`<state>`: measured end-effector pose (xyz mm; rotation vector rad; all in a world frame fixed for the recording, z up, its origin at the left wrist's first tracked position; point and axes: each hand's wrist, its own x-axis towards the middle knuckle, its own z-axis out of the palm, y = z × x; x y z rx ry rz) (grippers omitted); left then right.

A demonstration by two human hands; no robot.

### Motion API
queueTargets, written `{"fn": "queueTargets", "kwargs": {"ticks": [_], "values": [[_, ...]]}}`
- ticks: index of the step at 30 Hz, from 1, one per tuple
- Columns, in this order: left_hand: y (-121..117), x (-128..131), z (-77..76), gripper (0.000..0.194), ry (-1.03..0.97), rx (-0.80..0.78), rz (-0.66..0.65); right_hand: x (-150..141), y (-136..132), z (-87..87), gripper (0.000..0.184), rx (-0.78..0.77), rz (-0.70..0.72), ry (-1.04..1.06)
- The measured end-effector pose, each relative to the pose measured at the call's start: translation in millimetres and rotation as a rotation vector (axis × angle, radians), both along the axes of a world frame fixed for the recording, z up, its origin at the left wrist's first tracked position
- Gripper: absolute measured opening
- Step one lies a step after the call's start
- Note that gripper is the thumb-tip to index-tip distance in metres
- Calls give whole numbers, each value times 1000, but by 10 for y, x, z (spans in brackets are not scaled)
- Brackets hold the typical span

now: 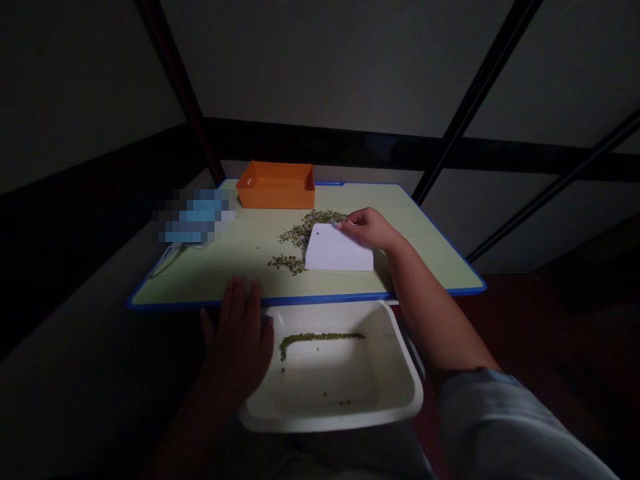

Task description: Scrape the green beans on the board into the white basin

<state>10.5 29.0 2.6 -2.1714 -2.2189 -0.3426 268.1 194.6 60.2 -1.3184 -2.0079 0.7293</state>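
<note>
My right hand (369, 228) pinches the top edge of a white plastic scraper (340, 248), which stands tilted on the table. Small greenish-brown seeds or grains (300, 232) lie scattered behind the scraper and to its left. My left hand (240, 337) has its fingers stretched and spread, with the fingertips at the table's front edge and the thumb beside the left rim of a white basin (345, 421). More of the grains (323, 337) form a line along the basin's far inner side, and a few lie loose on its bottom.
An orange open box (275, 195) stands at the table's back left. On the left side lies a pixelated blue item (197, 217) with a pale cord. The light green table (425, 253) has a blue rim, and dark-framed wall panels (320, 73) rise behind it.
</note>
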Motion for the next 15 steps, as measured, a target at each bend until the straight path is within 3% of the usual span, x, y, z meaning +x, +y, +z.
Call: {"fn": "queueTargets", "kwargs": {"ticks": [15], "values": [[-14, 3, 5, 57, -23, 1, -4, -57, 0, -20, 54, 51, -5, -27]]}}
